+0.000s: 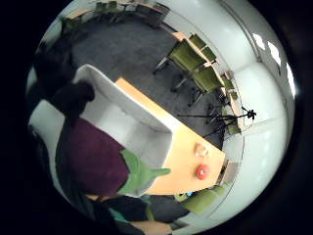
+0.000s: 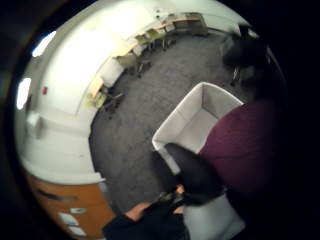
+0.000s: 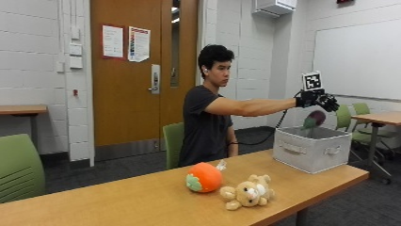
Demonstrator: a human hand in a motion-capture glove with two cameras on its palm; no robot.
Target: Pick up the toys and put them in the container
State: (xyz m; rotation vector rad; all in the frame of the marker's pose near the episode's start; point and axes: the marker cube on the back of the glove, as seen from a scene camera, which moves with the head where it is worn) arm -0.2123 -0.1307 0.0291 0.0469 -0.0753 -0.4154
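The gloved right hand [image 3: 316,100] has its fingers curled round a purple toy eggplant [image 3: 314,119] and holds it, green cap down, just above the open white container [image 3: 311,149]. In the outside view the container sits on the wooden table [image 3: 125,200] at about three o'clock, with the hand at its one o'clock.

This looks like the drop step for the first toy. The next move would call for opening the fingers once the eggplant is squarely over the opening, so it falls inside rather than on the rim.

An orange round toy [image 3: 204,177] and a tan stuffed animal [image 3: 248,192] lie touching on the table at about six o'clock, well apart from the container, not yet picked up.

The little-finger palm view shows the eggplant [image 1: 100,159] against the container's inside wall [image 1: 132,120]; the thumb-side view shows the container's bare floor [image 2: 197,122], hidden from outside.
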